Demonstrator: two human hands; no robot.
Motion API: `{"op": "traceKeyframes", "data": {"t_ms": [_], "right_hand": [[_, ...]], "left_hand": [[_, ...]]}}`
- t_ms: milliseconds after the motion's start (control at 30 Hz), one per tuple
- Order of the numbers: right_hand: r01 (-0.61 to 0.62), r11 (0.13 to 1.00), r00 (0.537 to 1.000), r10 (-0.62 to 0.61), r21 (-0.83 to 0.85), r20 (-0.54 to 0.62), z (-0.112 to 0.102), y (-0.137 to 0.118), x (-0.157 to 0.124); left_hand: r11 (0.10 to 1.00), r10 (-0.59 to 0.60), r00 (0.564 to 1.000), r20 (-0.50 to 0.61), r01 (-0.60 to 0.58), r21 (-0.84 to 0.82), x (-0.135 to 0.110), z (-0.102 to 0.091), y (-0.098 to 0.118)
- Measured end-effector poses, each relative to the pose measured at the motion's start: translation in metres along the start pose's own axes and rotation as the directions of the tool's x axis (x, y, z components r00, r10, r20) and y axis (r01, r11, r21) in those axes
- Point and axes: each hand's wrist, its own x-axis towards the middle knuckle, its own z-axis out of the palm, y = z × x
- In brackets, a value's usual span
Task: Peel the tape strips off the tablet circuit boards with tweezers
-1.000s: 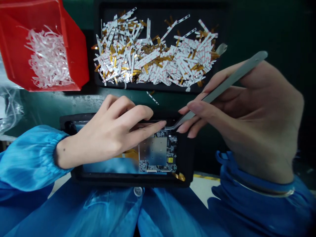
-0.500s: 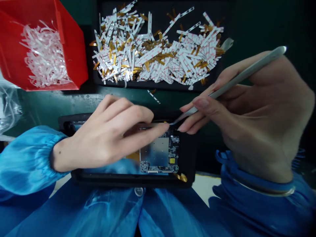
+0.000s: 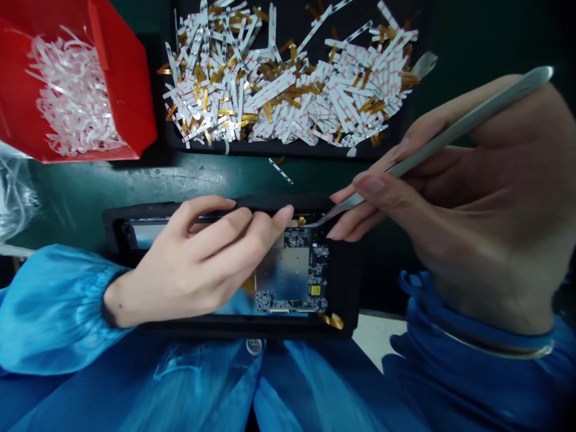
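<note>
My right hand [image 3: 450, 180] grips a pair of metal tweezers [image 3: 432, 144] like a pen. The bent tip touches or hovers over the top edge of a green-black circuit board [image 3: 317, 264], beside a small gold flex-cable end [image 3: 300, 221]. The board, with its silver shield plate, lies inside an open black tablet-like housing [image 3: 252, 330]. Across the housing rests my left hand [image 3: 202, 258], palm down with bent, parted fingers. Its index fingertip is just left of the gold cable end. The left thumb is hidden; nothing shows in that hand.
Behind the housing, a black tray [image 3: 288, 150] holds a heap of white strips with gold flex tails. One loose strip [image 3: 281, 171] lies on the dark green table. A red bin [image 3: 130, 90] with shredded white strips and a clear plastic bag [image 3: 15, 198] are at left.
My left index finger has lifted and drawn back from the tweezers' tip, uncovering the gold cable end and the board's top edge. The tweezers' tip has stayed nearly in place.
</note>
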Motion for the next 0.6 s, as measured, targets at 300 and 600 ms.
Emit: {"op": "traceKeyframes", "data": {"t_ms": [300, 600], "right_hand": [[0.056, 0.998, 0.996, -0.054, -0.025, 0.065, -0.004, 0.001, 0.002], [0.111, 0.994, 0.991, -0.109, -0.021, 0.073, -0.003, 0.008, -0.001]], "left_hand": [[0.996, -0.02, 1.0, -0.011, 0.019, -0.09, -0.001, 0.007, -0.006], [0.995, 0.064, 0.998, 0.001, -0.063, -0.073, 0.0, 0.006, -0.011]]}}
